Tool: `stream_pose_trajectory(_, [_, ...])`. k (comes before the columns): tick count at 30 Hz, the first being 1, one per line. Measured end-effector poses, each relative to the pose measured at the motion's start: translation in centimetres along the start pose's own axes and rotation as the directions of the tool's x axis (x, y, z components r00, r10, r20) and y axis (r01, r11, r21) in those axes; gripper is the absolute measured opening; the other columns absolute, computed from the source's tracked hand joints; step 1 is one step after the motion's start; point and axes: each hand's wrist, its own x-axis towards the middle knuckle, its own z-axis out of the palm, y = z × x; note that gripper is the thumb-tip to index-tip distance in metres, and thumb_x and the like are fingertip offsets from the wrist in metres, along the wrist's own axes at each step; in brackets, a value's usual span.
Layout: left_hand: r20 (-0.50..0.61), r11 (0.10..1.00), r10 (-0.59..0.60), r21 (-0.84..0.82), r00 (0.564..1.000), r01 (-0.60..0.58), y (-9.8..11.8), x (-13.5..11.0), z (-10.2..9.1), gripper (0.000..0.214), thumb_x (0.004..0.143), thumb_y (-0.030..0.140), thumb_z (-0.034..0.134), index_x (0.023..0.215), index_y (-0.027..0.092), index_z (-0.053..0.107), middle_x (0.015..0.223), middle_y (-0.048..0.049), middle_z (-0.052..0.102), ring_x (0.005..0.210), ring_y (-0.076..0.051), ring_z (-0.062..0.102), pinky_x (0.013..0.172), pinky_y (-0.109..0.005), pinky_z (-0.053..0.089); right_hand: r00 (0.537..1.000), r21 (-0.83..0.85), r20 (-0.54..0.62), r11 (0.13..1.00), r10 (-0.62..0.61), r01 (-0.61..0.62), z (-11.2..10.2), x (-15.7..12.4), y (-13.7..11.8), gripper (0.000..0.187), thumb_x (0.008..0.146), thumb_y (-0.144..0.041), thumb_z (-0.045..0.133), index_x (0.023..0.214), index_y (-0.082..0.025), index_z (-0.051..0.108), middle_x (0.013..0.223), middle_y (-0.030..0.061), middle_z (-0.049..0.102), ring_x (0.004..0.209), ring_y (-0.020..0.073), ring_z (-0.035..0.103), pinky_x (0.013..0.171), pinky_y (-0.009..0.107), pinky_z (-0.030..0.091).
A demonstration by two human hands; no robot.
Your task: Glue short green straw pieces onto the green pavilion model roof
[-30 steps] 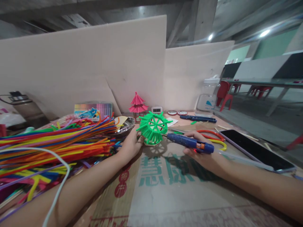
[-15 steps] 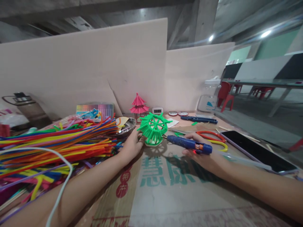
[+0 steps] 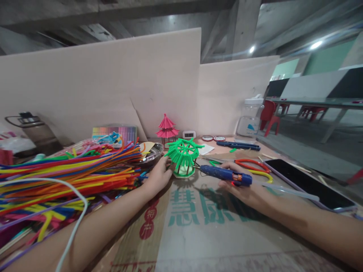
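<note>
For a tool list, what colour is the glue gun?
The glue gun is mostly blue, with orange near its rear; best seen in the head view.

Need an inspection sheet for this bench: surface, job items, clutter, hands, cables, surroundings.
Surface: printed cardboard under the work.
Job items: green pavilion model, roof up; blue glue gun, nozzle beside the model, contact unclear.
Clutter: heap of multicoloured pipe cleaners at left; smartphone at right; pink pagoda model behind.
Hands: left hand at the model's left side, fingertips partly hidden; right hand grips the glue gun.
Cables: pale cable crosses the left forearm in view.
Surroundings: pale partition behind; red chair at right.
</note>
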Motion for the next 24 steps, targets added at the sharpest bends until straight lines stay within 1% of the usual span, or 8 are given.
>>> stream_pose_trajectory(2, [0.005, 1.000, 0.021, 0.005, 1.000, -0.021, -0.2, 0.1, 0.1, 0.026, 0.085, 0.037, 0.059, 0.103, 0.019, 0.057, 0.109, -0.0097, 0.068, 0.107, -0.026, 0.065, 0.099, -0.042, 0.051, 0.999, 0.058, -0.033, 0.997, -0.043, 0.045, -0.3, -0.2, 0.0, 0.027, 0.086, -0.050, 0.065, 0.089, -0.024, 0.057, 0.073, 0.0004, 0.067, 0.065, 0.0192, 0.063, 0.059, 0.029, 0.050])
stream_pose_trajectory(5, [0.040, 0.996, 0.070, 0.056, 0.997, -0.072, -0.1, 0.3, 0.0, 0.031, 0.087, 0.040, 0.056, 0.109, 0.019, 0.059, 0.112, -0.0099, 0.069, 0.110, -0.026, 0.064, 0.106, -0.043, 0.047, 0.987, 0.135, -0.156, 0.989, -0.043, 0.064, -1.1, 0.8, -0.1, 0.029, 0.092, -0.052, 0.059, 0.089, -0.023, 0.062, 0.084, 0.0036, 0.072, 0.079, 0.0207, 0.068, 0.073, 0.031, 0.055])
stream_pose_trajectory(7, [0.063, 0.992, 0.070, 0.105, 0.996, -0.076, 0.0, 0.3, -0.1, 0.033, 0.088, 0.042, 0.055, 0.111, 0.019, 0.059, 0.111, -0.0098, 0.070, 0.109, -0.027, 0.065, 0.107, -0.044, 0.046, 0.978, 0.120, -0.210, 0.993, 0.012, 0.014, -1.8, 2.7, 0.0, 0.038, 0.096, -0.056, 0.052, 0.084, -0.022, 0.065, 0.084, 0.0049, 0.073, 0.083, 0.0208, 0.069, 0.080, 0.031, 0.054])
stream_pose_trajectory(9, [0.077, 0.989, 0.048, 0.138, 0.996, -0.059, 0.1, 0.2, -0.2, 0.035, 0.088, 0.043, 0.056, 0.112, 0.019, 0.059, 0.110, -0.0100, 0.070, 0.111, -0.028, 0.065, 0.106, -0.045, 0.047, 0.981, 0.063, -0.185, 0.996, 0.066, -0.055, -2.6, 5.4, 0.6, 0.045, 0.097, -0.057, 0.046, 0.079, -0.021, 0.067, 0.084, 0.0065, 0.074, 0.085, 0.0209, 0.070, 0.084, 0.031, 0.054])
stream_pose_trajectory(12, [0.072, 0.985, 0.033, 0.165, 0.997, -0.044, 0.1, 0.1, -0.3, 0.036, 0.087, 0.044, 0.056, 0.113, 0.019, 0.059, 0.111, -0.0106, 0.070, 0.113, -0.029, 0.064, 0.105, -0.046, 0.048, 0.967, -0.143, -0.153, 0.963, 0.204, -0.226, -3.5, 10.1, 2.8, 0.041, 0.096, -0.055, 0.048, 0.094, -0.021, 0.071, 0.094, 0.0054, 0.076, 0.085, 0.0195, 0.071, 0.078, 0.028, 0.054])
stream_pose_trajectory(16, [0.057, 0.980, 0.036, 0.194, 0.998, -0.047, 0.0, -0.1, -0.3, 0.033, 0.087, 0.043, 0.056, 0.110, 0.020, 0.060, 0.106, -0.0086, 0.072, 0.114, -0.029, 0.065, 0.107, -0.045, 0.047, 0.939, -0.267, -0.137, 0.901, 0.315, -0.341, -3.4, 14.7, 6.6, 0.030, 0.081, -0.046, 0.073, 0.086, -0.017, 0.075, 0.080, 0.0067, 0.075, 0.079, 0.0245, 0.070, 0.069, 0.029, 0.052])
stream_pose_trajectory(19, [0.055, 0.974, 0.048, 0.219, 0.997, -0.059, 0.0, -0.1, -0.4, 0.031, 0.088, 0.043, 0.057, 0.110, 0.022, 0.061, 0.104, -0.0077, 0.072, 0.116, -0.029, 0.064, 0.109, -0.045, 0.045, 0.931, -0.318, -0.117, 0.875, 0.346, -0.365, -2.5, 16.2, 8.8, 0.022, 0.079, -0.038, 0.077, 0.087, -0.017, 0.076, 0.081, 0.0057, 0.076, 0.080, 0.0231, 0.070, 0.068, 0.026, 0.051])
stream_pose_trajectory(24, [0.094, 0.970, 0.026, 0.236, 0.995, -0.048, 0.4, 0.0, -0.4, 0.033, 0.089, 0.043, 0.055, 0.110, 0.019, 0.061, 0.108, -0.0103, 0.072, 0.117, -0.030, 0.063, 0.110, -0.046, 0.044, 0.920, -0.412, -0.055, 0.831, 0.387, -0.374, -1.9, 16.5, 10.5, 0.029, 0.079, -0.041, 0.078, 0.087, -0.012, 0.077, 0.078, 0.0097, 0.075, 0.075, 0.0238, 0.069, 0.064, 0.027, 0.050])
